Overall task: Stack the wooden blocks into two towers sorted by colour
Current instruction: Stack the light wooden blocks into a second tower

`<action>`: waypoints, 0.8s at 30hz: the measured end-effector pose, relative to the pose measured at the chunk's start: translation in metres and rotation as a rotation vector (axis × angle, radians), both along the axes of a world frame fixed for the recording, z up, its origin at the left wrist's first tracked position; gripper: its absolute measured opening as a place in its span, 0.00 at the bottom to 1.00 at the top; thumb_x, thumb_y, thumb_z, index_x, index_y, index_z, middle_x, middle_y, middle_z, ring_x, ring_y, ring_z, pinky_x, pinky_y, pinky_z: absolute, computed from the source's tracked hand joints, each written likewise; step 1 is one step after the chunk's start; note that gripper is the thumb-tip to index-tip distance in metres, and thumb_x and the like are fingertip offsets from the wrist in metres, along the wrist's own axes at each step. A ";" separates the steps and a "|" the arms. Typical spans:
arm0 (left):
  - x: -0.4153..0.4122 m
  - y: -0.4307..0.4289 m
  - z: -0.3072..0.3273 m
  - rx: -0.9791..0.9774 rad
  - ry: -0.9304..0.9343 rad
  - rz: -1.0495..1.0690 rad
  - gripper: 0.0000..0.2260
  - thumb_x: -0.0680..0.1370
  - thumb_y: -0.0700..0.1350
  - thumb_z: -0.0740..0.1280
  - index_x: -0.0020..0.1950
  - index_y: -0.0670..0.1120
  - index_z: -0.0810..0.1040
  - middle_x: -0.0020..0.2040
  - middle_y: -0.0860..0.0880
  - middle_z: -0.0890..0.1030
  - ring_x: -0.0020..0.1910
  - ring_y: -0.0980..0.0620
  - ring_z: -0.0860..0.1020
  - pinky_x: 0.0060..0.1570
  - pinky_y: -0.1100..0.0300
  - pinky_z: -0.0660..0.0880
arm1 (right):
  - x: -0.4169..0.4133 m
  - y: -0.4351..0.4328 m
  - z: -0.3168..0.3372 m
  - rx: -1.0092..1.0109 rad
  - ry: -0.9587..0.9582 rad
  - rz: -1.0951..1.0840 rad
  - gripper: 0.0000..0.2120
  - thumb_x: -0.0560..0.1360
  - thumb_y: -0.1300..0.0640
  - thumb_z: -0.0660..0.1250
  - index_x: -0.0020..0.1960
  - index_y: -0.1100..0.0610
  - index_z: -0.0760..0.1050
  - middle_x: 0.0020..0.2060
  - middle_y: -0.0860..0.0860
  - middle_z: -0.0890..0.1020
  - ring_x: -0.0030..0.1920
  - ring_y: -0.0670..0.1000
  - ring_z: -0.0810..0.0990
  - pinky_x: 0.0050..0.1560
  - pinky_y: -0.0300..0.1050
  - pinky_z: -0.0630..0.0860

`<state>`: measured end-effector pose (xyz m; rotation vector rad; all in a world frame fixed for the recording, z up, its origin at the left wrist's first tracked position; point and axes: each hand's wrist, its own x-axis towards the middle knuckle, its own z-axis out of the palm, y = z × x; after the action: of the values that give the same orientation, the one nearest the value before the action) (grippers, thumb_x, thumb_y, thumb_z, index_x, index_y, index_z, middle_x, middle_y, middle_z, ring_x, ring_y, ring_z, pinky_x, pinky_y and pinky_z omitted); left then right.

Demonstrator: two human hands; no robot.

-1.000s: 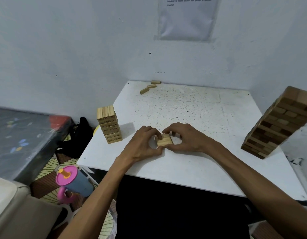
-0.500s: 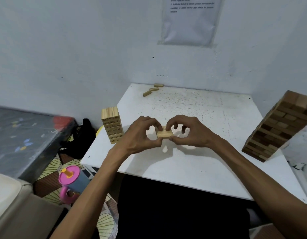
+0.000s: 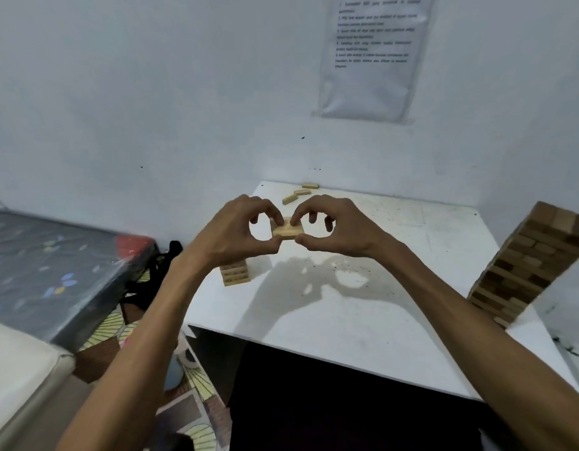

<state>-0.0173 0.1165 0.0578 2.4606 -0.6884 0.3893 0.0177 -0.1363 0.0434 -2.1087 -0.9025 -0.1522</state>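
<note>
The left hand (image 3: pixel 236 231) and right hand (image 3: pixel 342 229) pinch opposite ends of a flat, pale block layer (image 3: pixel 286 230).

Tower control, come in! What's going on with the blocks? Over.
Left hand and right hand both pinching a row of light blocks, held above the table. Light tower partly behind left wrist. Dark tower far right, out of the way.

Location: domestic bedroom. Indicators: patterned mattress (image 3: pixel 53 262) at 9 o'clock, leaf-print floor mat (image 3: pixel 112 323) at 7 o'clock, white table (image 3: pixel 412 336) in wall corner.
</note>
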 end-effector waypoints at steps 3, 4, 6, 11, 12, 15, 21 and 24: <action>0.000 0.019 0.005 -0.007 0.009 0.023 0.14 0.67 0.62 0.70 0.50 0.60 0.80 0.45 0.69 0.76 0.47 0.56 0.72 0.44 0.62 0.67 | 0.004 0.019 0.006 -0.009 -0.044 0.020 0.12 0.72 0.52 0.78 0.54 0.46 0.80 0.55 0.41 0.82 0.51 0.50 0.77 0.42 0.43 0.73; 0.001 0.025 0.007 -0.007 0.013 0.030 0.15 0.66 0.62 0.69 0.50 0.60 0.80 0.45 0.67 0.77 0.48 0.55 0.73 0.45 0.61 0.68 | 0.006 0.025 0.007 -0.016 -0.054 0.026 0.12 0.73 0.52 0.78 0.54 0.46 0.80 0.54 0.40 0.83 0.51 0.50 0.77 0.42 0.40 0.70; 0.002 0.038 0.009 0.005 0.025 0.036 0.16 0.67 0.63 0.69 0.51 0.59 0.80 0.45 0.60 0.79 0.49 0.53 0.73 0.47 0.58 0.70 | 0.010 0.036 0.008 -0.034 -0.062 0.034 0.12 0.73 0.51 0.78 0.54 0.46 0.80 0.53 0.40 0.83 0.52 0.49 0.77 0.43 0.35 0.67; 0.008 0.068 0.006 0.019 0.066 0.038 0.18 0.67 0.63 0.70 0.53 0.59 0.81 0.46 0.57 0.79 0.50 0.53 0.73 0.48 0.57 0.71 | 0.018 0.064 0.010 -0.081 -0.054 0.051 0.13 0.73 0.49 0.78 0.55 0.46 0.81 0.51 0.37 0.82 0.52 0.47 0.76 0.44 0.34 0.66; 0.009 0.073 0.005 0.020 0.068 0.043 0.17 0.67 0.63 0.70 0.53 0.59 0.81 0.46 0.57 0.79 0.49 0.53 0.73 0.48 0.56 0.71 | 0.020 0.068 0.010 -0.089 -0.054 0.054 0.13 0.73 0.49 0.78 0.55 0.45 0.81 0.50 0.35 0.81 0.53 0.47 0.76 0.44 0.35 0.66; 0.013 0.085 0.000 0.013 0.063 0.062 0.15 0.68 0.60 0.72 0.53 0.59 0.80 0.46 0.57 0.80 0.49 0.53 0.73 0.49 0.55 0.71 | 0.024 0.081 0.009 -0.117 -0.053 0.060 0.13 0.73 0.48 0.78 0.55 0.44 0.80 0.49 0.30 0.79 0.53 0.46 0.75 0.45 0.37 0.67; 0.019 0.104 -0.006 0.018 0.071 0.084 0.14 0.70 0.59 0.74 0.54 0.60 0.80 0.48 0.57 0.80 0.50 0.52 0.73 0.51 0.52 0.73 | 0.034 0.099 0.007 -0.134 -0.091 0.087 0.13 0.73 0.47 0.77 0.56 0.44 0.80 0.49 0.30 0.78 0.53 0.46 0.75 0.45 0.37 0.67; 0.020 0.108 -0.007 0.016 0.081 0.093 0.15 0.70 0.61 0.72 0.54 0.59 0.80 0.49 0.57 0.81 0.51 0.52 0.73 0.52 0.51 0.73 | 0.037 0.105 0.007 -0.152 -0.092 0.088 0.13 0.74 0.47 0.77 0.57 0.45 0.80 0.49 0.26 0.77 0.53 0.46 0.74 0.45 0.34 0.66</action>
<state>0.0027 0.2242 0.0506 2.5146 -0.5475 0.3184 0.0550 -0.0316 0.0503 -2.2120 -1.0896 -0.1403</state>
